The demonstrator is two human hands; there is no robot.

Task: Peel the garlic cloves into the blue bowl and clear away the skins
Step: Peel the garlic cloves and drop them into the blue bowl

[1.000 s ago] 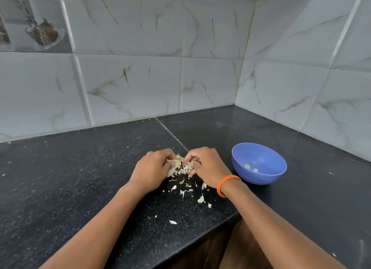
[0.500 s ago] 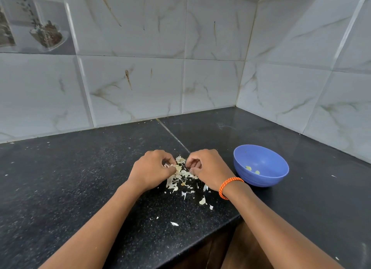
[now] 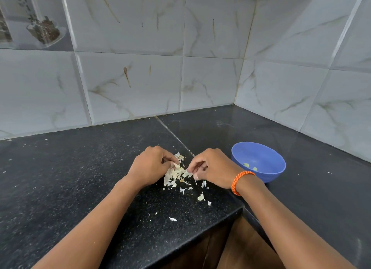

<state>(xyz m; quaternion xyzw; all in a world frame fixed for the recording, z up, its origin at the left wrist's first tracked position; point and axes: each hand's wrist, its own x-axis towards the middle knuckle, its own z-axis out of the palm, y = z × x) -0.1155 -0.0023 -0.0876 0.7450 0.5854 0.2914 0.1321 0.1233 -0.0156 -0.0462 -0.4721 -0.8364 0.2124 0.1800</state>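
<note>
Two peeled cloves [image 3: 250, 166] in one blue bowl [image 3: 271, 175], left hand [image 3: 149, 168] and right hand [image 3: 212, 168] each pinching garlic skins [image 3: 176, 175]

Both bare forearms reach forward from the bottom edge and draw toward each other, so the two hands sit close together, knuckles up, with a small gap between them. The left hand [image 3: 150, 166] has its fingers curled under, fingertips gathered toward the thumb on its inner side. The right hand [image 3: 210, 167] is likewise curled, thumb and fingertips pinched together and pointing toward the left hand. An orange braided wristband [image 3: 240, 181] circles the right wrist
</note>
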